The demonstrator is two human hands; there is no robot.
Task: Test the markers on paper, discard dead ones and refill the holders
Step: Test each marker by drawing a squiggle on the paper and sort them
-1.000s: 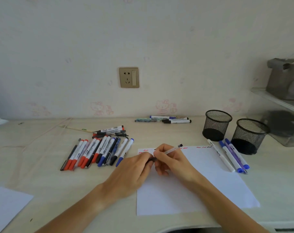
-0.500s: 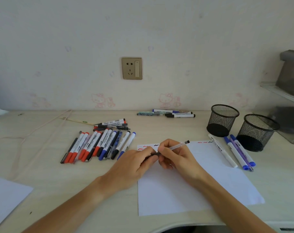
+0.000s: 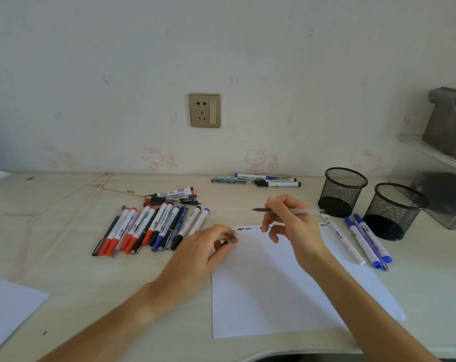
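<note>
The head view shows the testing step in hand: the right hand (image 3: 290,223) pinches a slim clear-barrelled pen with a dark tip (image 3: 286,210) between thumb and fingers, holding it nearly level just above the far edge of the white sheet of test paper (image 3: 279,288), its tip pointing left, away from the holders. The left hand (image 3: 208,249) lies at the sheet's near-left corner region with fingers curled; it seems to pinch something small, probably the pen's cap, though the blur there makes that uncertain. The two hands are apart, each on its own thing. Short blue and dark squiggles (image 3: 245,228) already run along the sheet's far edge, so several markers appear tested. The next move, as I judge it, calls for tipping the pen point down onto a bare stretch of the sheet and drawing a short stroke. Left of the sheet lies the row of red, blue and black capped markers (image 3: 148,228), likely waiting their turn. Just right of the sheet lie a white marker and blue-capped ones (image 3: 362,241), beside the two black wire-mesh cup holders (image 3: 344,192), neither of which shows any marker standing in it. Beyond the sheet, by the wall, rests a small separate group of pens (image 3: 260,180), perhaps the rejects.
</note>
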